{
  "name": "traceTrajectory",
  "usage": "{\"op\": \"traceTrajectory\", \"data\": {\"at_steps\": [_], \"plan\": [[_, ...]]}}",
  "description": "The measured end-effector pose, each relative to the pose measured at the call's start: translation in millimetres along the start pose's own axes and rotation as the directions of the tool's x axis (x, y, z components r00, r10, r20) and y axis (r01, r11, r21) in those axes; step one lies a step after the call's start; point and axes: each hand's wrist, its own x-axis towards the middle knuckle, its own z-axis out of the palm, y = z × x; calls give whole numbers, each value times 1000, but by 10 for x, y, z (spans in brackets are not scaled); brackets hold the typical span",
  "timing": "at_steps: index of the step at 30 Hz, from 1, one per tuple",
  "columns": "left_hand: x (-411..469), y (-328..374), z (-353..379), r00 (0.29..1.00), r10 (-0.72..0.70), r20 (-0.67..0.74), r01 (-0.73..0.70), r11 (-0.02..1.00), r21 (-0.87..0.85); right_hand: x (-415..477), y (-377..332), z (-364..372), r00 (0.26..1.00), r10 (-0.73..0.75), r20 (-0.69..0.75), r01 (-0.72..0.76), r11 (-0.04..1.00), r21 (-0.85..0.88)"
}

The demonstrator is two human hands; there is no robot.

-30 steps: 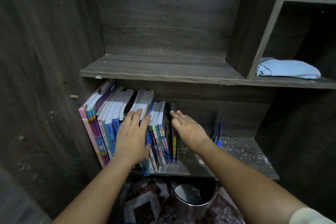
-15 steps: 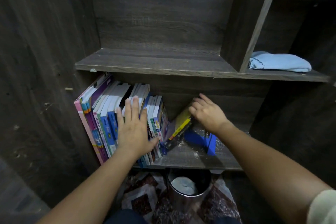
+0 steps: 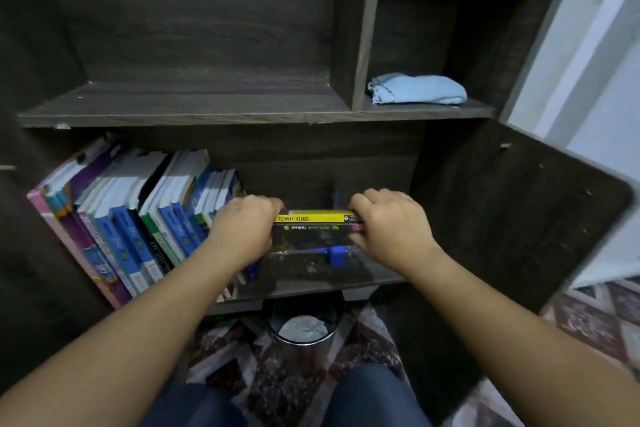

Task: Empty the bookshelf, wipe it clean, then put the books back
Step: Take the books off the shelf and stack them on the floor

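Both hands — left hand [image 3: 244, 229] and right hand [image 3: 389, 222] — are clamping their fingers on the ends of a small flat stack of books [image 3: 317, 222] over the lower shelf [image 3: 311, 279]; keeping it level should be stopping slips.

My left hand [image 3: 242, 232] and right hand [image 3: 391, 225] grip the two ends of a small flat stack of books [image 3: 317, 229], yellow spine on top. Left of my left hand leans a row of books [image 3: 131, 218]. Above my right hand lies a blue cloth [image 3: 417, 88].
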Motion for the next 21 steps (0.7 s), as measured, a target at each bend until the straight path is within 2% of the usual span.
{"op": "traceTrajectory", "data": {"at_steps": [2,3,7,10,16,21], "plan": [[-1,198,-87,997,74,33,-75,995,60,-138,-62,-125,979,66,195,-58,997,-47],[-18,320,-133,993,105,55,-109,991,72,-203,-90,-146,964,84,254,-84,996,-12],[-110,947,-231,958,255,128,-269,958,104,-551,20,-184,888,196,417,-256,962,94],[-165,1437,-120,911,355,211,-380,921,87,-965,245,-189,805,220,550,-359,920,158],[-342,2486,282,757,548,357,-566,822,-60,-2061,712,-178,627,314,713,-570,809,145],[-519,3179,637,645,643,413,-610,759,-228,-2896,995,-78,464,387,797,-721,688,86]]}}
